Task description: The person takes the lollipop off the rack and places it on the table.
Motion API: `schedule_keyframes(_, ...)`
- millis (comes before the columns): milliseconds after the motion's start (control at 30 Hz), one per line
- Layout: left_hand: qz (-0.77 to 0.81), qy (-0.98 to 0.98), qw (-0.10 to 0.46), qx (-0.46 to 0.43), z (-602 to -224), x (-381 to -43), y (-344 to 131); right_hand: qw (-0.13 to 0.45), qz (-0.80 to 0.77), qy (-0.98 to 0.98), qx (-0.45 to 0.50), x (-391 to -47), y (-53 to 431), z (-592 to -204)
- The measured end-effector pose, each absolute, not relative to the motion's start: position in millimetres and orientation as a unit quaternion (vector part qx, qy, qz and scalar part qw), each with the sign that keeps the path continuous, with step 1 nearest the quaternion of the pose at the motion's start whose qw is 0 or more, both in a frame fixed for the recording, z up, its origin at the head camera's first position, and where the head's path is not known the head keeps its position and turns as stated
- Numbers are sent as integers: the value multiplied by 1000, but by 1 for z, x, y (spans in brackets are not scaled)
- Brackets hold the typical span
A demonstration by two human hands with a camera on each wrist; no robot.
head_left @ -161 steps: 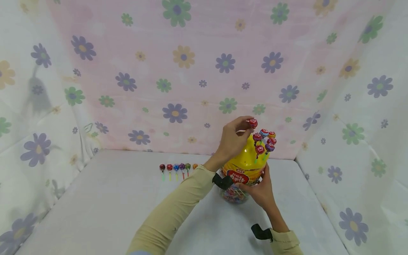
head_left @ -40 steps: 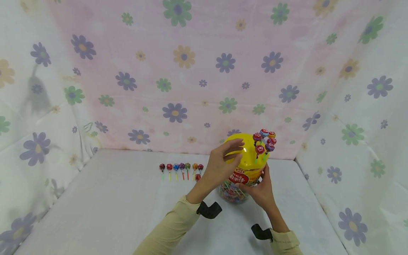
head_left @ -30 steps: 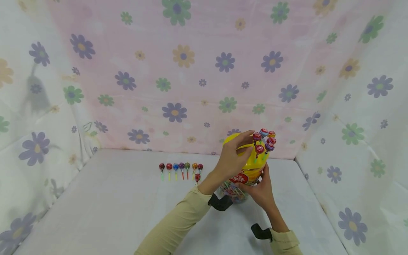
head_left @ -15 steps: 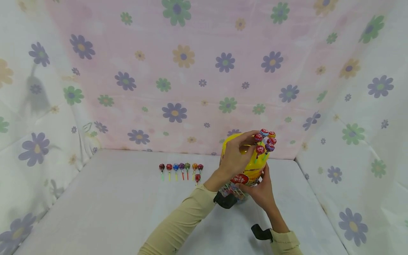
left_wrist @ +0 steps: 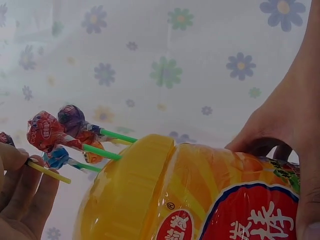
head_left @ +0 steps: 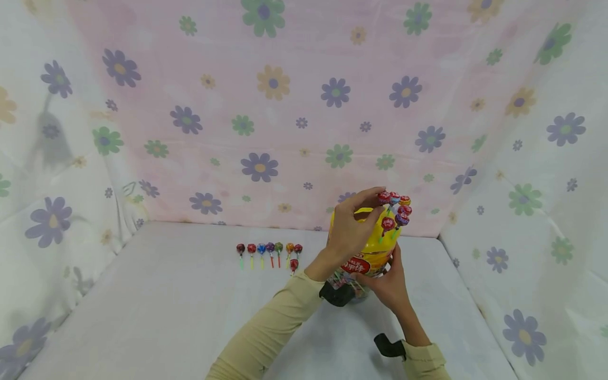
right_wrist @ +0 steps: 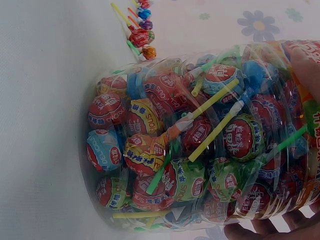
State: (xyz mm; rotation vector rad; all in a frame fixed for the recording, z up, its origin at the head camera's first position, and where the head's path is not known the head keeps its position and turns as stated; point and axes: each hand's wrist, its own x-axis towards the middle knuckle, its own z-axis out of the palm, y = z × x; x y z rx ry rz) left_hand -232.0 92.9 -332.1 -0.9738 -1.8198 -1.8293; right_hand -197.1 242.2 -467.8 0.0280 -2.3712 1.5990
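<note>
A clear jar [right_wrist: 150,125] full of wrapped lollipops, with a yellow lid [left_wrist: 120,195], leans on the table. My right hand [head_left: 390,282] grips it around the labelled middle. Several lollipops stand with their sticks in the lid, among them a red one [left_wrist: 47,131] and a purple one [left_wrist: 71,119]. My left hand [head_left: 349,229] pinches a lollipop [head_left: 384,197] near the head, beside the others; its yellow stick [left_wrist: 50,172] points at the lid with the end free of it. In the left wrist view, the fingers hide most of that lollipop's head.
Several lollipops lie in a row on the white table [head_left: 166,311], left of the jar, with a purple one [head_left: 270,247] among them. A red lollipop [head_left: 294,265] lies just in front of the row's right end. Flowered cloth [head_left: 304,105] encloses the table.
My left hand has put a red lollipop down by the row, returned to the lid, and pulled another lollipop up out of it. My right hand has stayed on the jar.
</note>
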Motion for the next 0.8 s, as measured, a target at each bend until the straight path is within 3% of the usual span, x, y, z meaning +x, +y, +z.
schedule_keyframes(800, -702, -632, 146, -296, -370, -220, 47, 138, 554, -821, 6, -198, 241, -467)
